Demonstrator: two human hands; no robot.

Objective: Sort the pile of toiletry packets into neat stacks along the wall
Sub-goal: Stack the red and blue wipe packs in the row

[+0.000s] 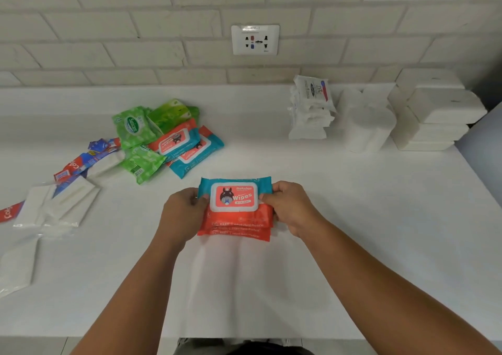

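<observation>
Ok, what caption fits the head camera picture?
Left hand and right hand grip a stack of wipes packs at the white counter.

Left hand (184,216), right hand (293,209) bare — dark garment (244,348).

White power socket (255,40) is showing black holes plus one red and one blue mark. Below the socket, a white counter (353,232) is spreading wide towards the viewer.
</observation>
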